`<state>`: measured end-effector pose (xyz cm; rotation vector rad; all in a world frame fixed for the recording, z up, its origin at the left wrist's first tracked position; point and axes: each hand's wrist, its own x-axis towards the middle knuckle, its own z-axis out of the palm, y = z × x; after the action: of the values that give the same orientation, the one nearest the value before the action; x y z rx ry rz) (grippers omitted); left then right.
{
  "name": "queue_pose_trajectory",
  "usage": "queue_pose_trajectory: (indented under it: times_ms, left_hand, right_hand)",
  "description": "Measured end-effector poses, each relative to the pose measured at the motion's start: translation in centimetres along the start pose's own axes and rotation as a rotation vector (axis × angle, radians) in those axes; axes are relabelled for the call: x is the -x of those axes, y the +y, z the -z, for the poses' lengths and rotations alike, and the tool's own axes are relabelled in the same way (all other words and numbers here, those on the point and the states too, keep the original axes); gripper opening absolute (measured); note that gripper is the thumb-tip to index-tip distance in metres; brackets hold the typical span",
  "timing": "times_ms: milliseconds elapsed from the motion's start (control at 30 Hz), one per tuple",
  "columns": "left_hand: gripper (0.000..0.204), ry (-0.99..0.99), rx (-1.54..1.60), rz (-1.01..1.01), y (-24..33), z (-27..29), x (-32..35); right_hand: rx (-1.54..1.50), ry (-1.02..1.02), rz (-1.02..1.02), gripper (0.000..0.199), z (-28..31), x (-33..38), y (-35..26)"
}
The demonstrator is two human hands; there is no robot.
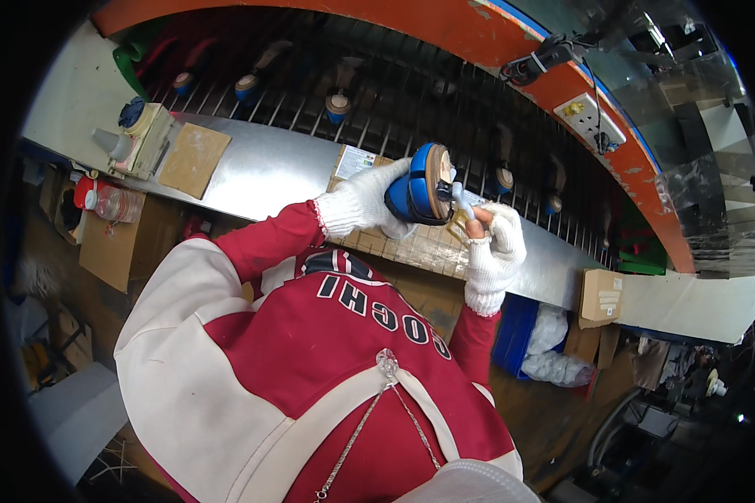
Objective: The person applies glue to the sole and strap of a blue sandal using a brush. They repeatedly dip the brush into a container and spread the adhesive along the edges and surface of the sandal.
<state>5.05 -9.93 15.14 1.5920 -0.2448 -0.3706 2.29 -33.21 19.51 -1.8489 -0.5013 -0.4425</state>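
On the curved steel workbench (268, 172) before you lie a flat tan cardboard square (194, 159) and a small cream box topped with a blue cap (143, 134), while a white wall socket (594, 122) sits on the orange rail (445, 25) beyond the dark wire rack (377, 92).

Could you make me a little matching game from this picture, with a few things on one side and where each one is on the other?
Things:
1. blue shoe
2. small brush
3. cardboard box
4. wall socket

Places:
A. on the orange frame, upper right
B. in the left hand
C. at the bench edge, right of the person
D. in the right hand, at the shoe's sole

Pairs: 1-B, 2-D, 3-C, 4-A
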Motion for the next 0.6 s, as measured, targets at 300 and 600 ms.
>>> queue_pose_trajectory:
  times_ms: [300,600]
  left_hand:
    - [0.097,-0.272,0.262,0.262,3.5,0.3,3.7]
    - [0.085,-0.472,0.457,0.364,5.2,0.6,4.7]
  right_hand:
    - [-0.005,-0.078,0.087,0.017,-1.0,-3.3,1.0]
    - [-0.069,-0.152,0.124,0.016,-0.4,-4.9,2.3]
